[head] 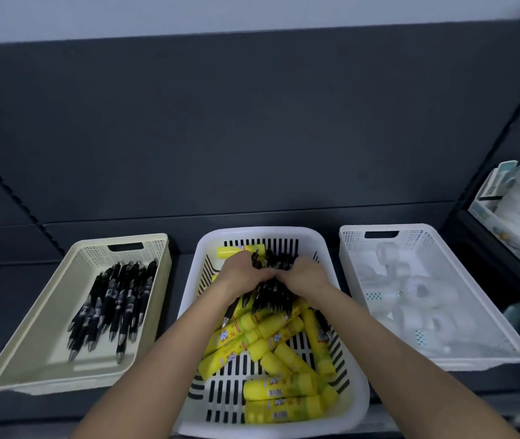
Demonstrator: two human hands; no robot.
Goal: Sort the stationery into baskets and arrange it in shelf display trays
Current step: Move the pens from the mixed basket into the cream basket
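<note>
In the white slotted basket [252,232], the left hand [241,274] and right hand [306,277] curl round a bundle of black pens [272,294], best squeezed evenly and lifted clear of the glue sticks [252,339] toward the beige tray [62,364].

Left tray [30,369]: pens [116,305] in it, to your left.
Basket [361,384]: before you, between the trays; glue sticks [271,340] in its near half, pen bundle [272,294] behind them.
Right tray [426,229]: tapes [420,291] in it.

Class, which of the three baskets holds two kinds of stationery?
The middle slotted basket: black pens and yellow glue sticks together. The cream basket has only pens, the right basket only white tape rolls.
</note>
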